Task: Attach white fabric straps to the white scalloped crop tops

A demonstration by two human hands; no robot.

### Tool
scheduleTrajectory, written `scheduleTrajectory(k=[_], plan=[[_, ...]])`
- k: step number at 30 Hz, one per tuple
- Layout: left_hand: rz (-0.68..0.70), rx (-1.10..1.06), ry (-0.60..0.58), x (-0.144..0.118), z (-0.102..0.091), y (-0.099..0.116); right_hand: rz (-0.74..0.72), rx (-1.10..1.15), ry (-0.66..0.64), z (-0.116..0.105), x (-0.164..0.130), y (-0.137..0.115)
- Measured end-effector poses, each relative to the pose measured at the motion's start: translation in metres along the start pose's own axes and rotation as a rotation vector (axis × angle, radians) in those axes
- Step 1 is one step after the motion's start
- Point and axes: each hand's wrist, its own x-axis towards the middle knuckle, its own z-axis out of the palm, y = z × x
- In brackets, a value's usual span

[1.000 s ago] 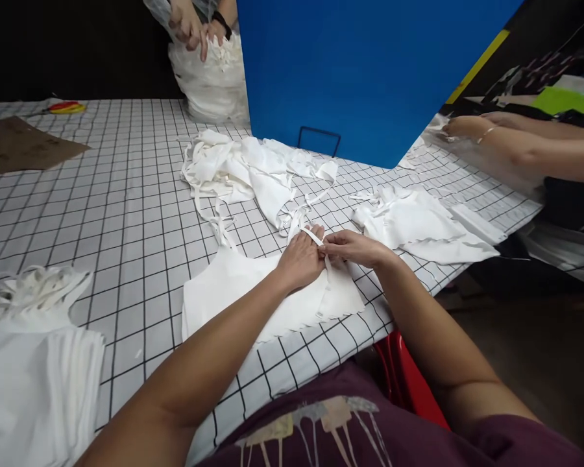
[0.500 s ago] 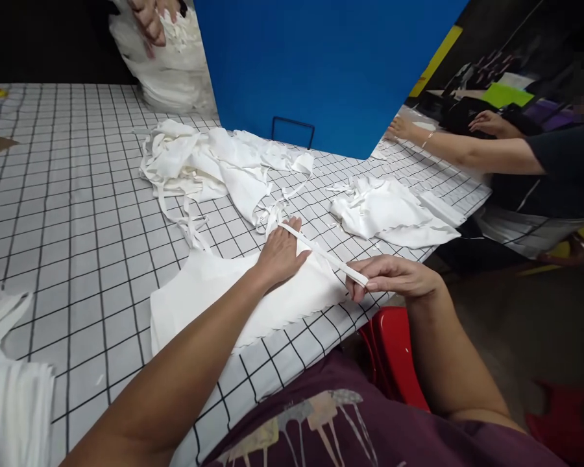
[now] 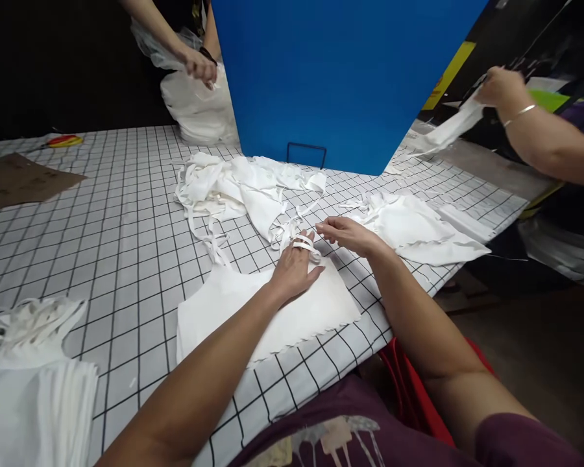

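White fabric piece (image 3: 253, 308) lies flat on the gridded surface (image 3: 126, 214) near its near edge. Left hand (image 3: 294, 269) presses it, a strap (image 3: 304, 244) looped over its open fingers; right hand (image 3: 348, 233) pinches the strap's right end.

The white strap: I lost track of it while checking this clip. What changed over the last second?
Half a second ago the right hand had pulled the white strap out taut toward the table edge. Now the strap is wound around the left hand fingers, and the right hand has moved back beside them. The left hand stayed pressing the flat white piece on the checked table.
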Motion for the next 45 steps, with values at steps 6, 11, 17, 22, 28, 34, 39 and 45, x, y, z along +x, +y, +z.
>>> scheduleTrajectory(k=[6, 11, 17, 22, 28, 34, 39, 45], plan=[[-0.015, 0.023, 0.003, 0.001, 0.001, 0.001, 0.103, -0.15, -0.115, 0.017, 0.025, 0.014], [0.04, -0.01, 0.027, 0.003, 0.002, 0.0, 0.083, 0.1, -0.238, 0.018, 0.015, 0.02], [-0.001, -0.043, 0.026, 0.002, 0.001, -0.001, -0.036, 0.159, -0.357, -0.01, -0.04, 0.021], [0.006, -0.042, 0.003, 0.001, 0.0, -0.001, -0.165, 0.043, -0.352, -0.029, -0.093, 0.023], [-0.05, -0.078, -0.005, 0.003, -0.002, -0.002, -0.316, 0.205, -0.447, -0.036, -0.114, 0.044], [-0.024, -0.062, 0.045, 0.005, 0.0, -0.002, -0.085, 0.121, -0.161, -0.029, -0.095, 0.037], [-0.012, -0.07, 0.066, 0.004, -0.002, 0.0, -0.039, 0.022, -0.059, 0.005, -0.035, 0.014], [0.046, -0.129, 0.086, 0.004, -0.003, -0.003, 0.035, 0.213, -0.279, 0.028, 0.0, 0.018]])
